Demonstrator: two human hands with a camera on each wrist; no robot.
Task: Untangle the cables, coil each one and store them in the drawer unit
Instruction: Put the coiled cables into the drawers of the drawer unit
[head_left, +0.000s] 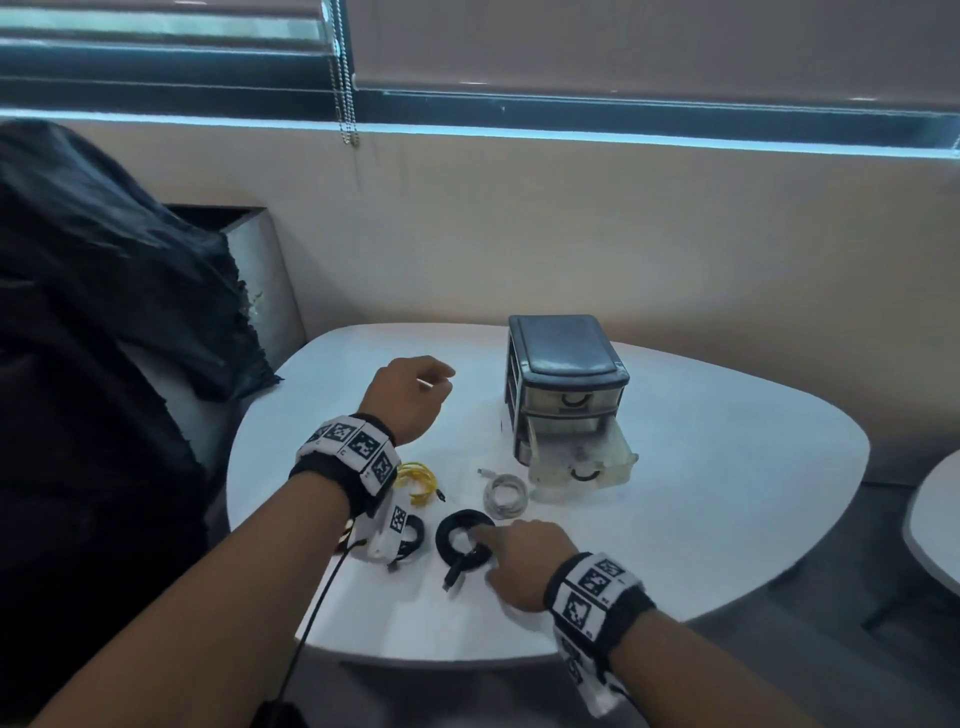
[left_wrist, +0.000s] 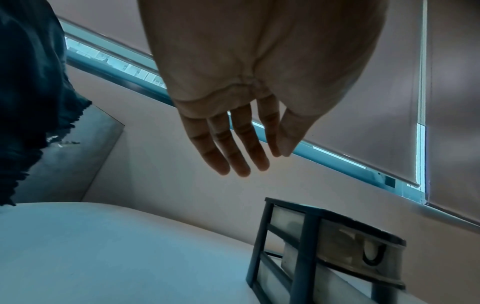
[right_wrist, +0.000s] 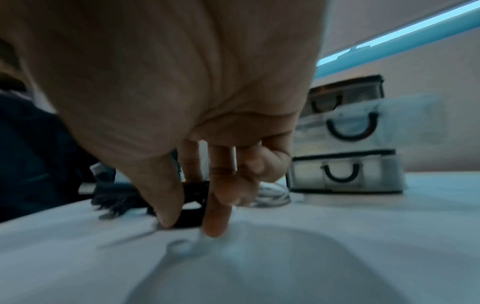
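Note:
On the white table (head_left: 701, 493) lie coiled cables: a yellow one (head_left: 415, 480), a white one (head_left: 504, 493) and a black coil (head_left: 465, 535). A second black coil (head_left: 413, 535) shows partly behind my left wrist band. My right hand (head_left: 483, 553) reaches down onto the black coil (right_wrist: 191, 218), thumb and fingers pinching its near edge. My left hand (head_left: 439, 382) hovers above the table, left of the drawer unit (head_left: 566, 384), fingers straight and holding nothing (left_wrist: 259, 162). The drawer (head_left: 582, 467) below the top one is pulled out.
A dark cloth (head_left: 104, 286) is draped over a seat at the left. Another table's edge (head_left: 935, 519) shows at the far right. A thin black wire (head_left: 322, 587) hangs from my left wrist band over the table's front edge. The wall and window sill lie behind the table.

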